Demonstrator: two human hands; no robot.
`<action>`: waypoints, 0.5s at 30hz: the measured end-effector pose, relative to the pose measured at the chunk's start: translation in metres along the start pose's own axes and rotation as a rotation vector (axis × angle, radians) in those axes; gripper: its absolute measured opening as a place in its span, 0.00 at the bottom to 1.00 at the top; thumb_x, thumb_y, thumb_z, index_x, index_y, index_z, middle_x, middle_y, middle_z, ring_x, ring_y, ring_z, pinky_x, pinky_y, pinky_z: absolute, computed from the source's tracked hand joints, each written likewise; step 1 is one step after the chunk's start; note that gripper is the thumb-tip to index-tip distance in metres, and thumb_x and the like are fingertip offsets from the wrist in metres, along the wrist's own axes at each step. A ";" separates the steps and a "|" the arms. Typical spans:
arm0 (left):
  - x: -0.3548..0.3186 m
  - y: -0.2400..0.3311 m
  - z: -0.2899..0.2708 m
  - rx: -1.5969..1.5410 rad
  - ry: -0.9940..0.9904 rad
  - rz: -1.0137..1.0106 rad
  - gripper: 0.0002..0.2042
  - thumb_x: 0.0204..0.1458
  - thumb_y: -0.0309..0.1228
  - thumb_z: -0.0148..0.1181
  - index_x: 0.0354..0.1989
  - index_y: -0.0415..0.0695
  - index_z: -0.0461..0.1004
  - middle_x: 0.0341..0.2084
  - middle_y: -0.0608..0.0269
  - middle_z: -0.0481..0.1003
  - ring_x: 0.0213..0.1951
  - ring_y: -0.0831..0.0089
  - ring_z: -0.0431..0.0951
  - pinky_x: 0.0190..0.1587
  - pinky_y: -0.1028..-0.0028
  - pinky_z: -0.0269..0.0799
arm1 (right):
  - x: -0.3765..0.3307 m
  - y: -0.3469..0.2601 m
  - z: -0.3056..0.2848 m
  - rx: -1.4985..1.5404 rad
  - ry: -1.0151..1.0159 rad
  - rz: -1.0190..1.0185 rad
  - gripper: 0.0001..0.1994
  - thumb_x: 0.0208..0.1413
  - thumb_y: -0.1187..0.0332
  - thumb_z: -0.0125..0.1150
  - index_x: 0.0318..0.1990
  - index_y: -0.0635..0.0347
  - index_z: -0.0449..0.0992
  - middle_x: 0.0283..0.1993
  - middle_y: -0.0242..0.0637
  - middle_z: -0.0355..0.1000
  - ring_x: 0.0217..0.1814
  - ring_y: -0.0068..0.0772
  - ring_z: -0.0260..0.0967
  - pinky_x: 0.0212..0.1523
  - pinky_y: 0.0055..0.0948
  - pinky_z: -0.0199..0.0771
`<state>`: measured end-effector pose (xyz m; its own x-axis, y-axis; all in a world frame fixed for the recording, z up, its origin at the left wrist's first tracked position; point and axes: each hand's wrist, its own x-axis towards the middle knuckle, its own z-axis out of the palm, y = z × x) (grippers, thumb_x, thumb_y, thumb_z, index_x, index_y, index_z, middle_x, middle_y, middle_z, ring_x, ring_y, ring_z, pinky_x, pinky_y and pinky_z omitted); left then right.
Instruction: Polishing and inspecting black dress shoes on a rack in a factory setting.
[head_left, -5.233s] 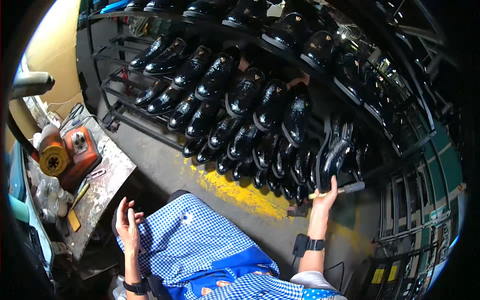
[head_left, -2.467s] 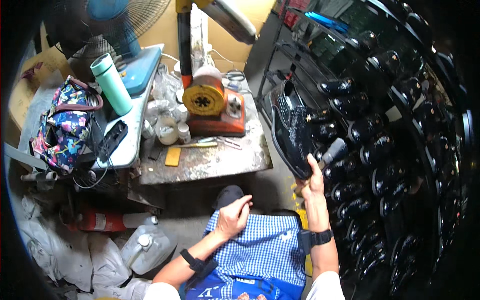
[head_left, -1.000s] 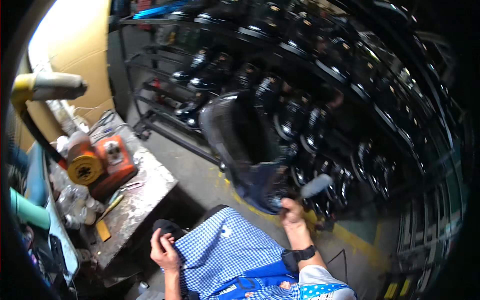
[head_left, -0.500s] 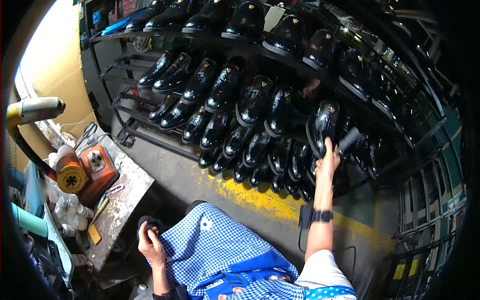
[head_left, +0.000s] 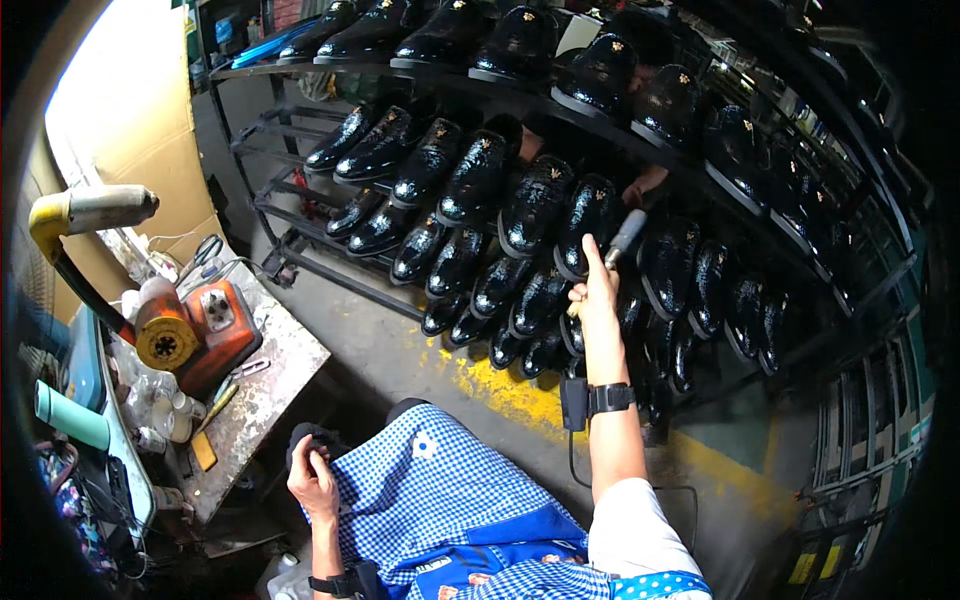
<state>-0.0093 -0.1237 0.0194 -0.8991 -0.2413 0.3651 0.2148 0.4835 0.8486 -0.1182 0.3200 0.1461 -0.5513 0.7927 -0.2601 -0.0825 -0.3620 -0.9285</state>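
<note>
Shoes fill the rack (head_left: 300,215) in front of me, row on row of glossy black ones, and my right hand (head_left: 597,290) is up against one in the middle tier, the shoe (head_left: 585,222) just above my knuckles. The fingers of that hand are wrapped around a grey-handled tool (head_left: 622,238), with the forefinger stretched up along the shoe's side and touching it. My left hand (head_left: 313,478) rests low at the knee of the blue checked apron (head_left: 440,500), fingers curled over a dark wad (head_left: 312,440) that I take to be a cloth or pad; I cannot tell exactly what it is.

To do this well, I judge the shoe should be seated squarely on its bar, toe down like its neighbours, without nudging the pair (head_left: 535,205) just beside it. I would keep the tool's head clear of the shiny leather, since it looks easy to scuff. The worktop (head_left: 270,385) with the orange machine (head_left: 195,330) sits well apart on my left.
</note>
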 end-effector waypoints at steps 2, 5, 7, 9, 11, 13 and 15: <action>-0.001 0.000 -0.001 0.003 0.010 -0.016 0.11 0.55 0.20 0.47 0.44 0.37 0.73 0.25 0.58 0.77 0.26 0.74 0.78 0.31 0.77 0.74 | -0.001 -0.005 -0.002 0.100 -0.018 0.049 0.23 0.39 0.53 0.73 0.32 0.48 0.61 0.17 0.24 0.54 0.09 0.16 0.47 0.08 0.17 0.47; -0.001 -0.002 -0.003 0.005 0.030 0.002 0.10 0.54 0.20 0.47 0.43 0.37 0.73 0.24 0.58 0.76 0.25 0.74 0.78 0.31 0.77 0.73 | -0.021 0.004 -0.036 0.332 -0.258 0.096 0.16 0.50 0.46 0.58 0.26 0.47 0.70 0.16 0.23 0.62 0.07 0.22 0.49 0.07 0.21 0.44; -0.001 -0.003 -0.004 -0.006 0.040 0.002 0.10 0.53 0.19 0.48 0.42 0.37 0.73 0.23 0.59 0.75 0.24 0.73 0.77 0.30 0.77 0.73 | -0.043 0.025 -0.068 0.496 -0.480 0.173 0.18 0.53 0.46 0.53 0.33 0.50 0.75 0.20 0.28 0.69 0.09 0.24 0.56 0.07 0.22 0.49; 0.000 -0.003 -0.004 0.010 0.031 0.011 0.10 0.53 0.19 0.48 0.42 0.37 0.73 0.23 0.58 0.76 0.25 0.73 0.77 0.30 0.77 0.73 | -0.069 0.051 -0.097 0.489 -0.459 0.112 0.24 0.51 0.42 0.50 0.40 0.54 0.73 0.26 0.33 0.71 0.11 0.31 0.56 0.09 0.28 0.54; 0.001 -0.003 -0.003 0.025 0.009 0.018 0.10 0.53 0.19 0.48 0.42 0.37 0.73 0.24 0.58 0.76 0.25 0.72 0.78 0.31 0.77 0.73 | -0.089 0.074 -0.120 0.499 -0.557 0.028 0.30 0.53 0.41 0.47 0.38 0.65 0.73 0.29 0.47 0.72 0.10 0.28 0.53 0.11 0.26 0.53; 0.002 -0.002 -0.001 0.044 -0.005 0.033 0.10 0.52 0.19 0.49 0.41 0.37 0.73 0.24 0.57 0.76 0.26 0.71 0.78 0.31 0.76 0.73 | -0.105 0.091 -0.133 0.601 -0.324 0.131 0.27 0.47 0.44 0.57 0.41 0.61 0.74 0.35 0.42 0.72 0.20 0.34 0.62 0.17 0.30 0.60; 0.002 0.000 0.001 0.038 -0.016 0.034 0.10 0.52 0.19 0.49 0.41 0.37 0.74 0.25 0.57 0.77 0.27 0.71 0.78 0.32 0.76 0.73 | -0.116 0.099 -0.138 0.637 -0.514 0.238 0.27 0.44 0.48 0.62 0.47 0.58 0.73 0.44 0.40 0.73 0.36 0.39 0.70 0.33 0.39 0.70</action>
<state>-0.0115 -0.1235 0.0197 -0.8977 -0.2105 0.3871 0.2310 0.5234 0.8202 0.0518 0.2598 0.0481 -0.9090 0.3949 -0.1336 -0.2830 -0.8200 -0.4975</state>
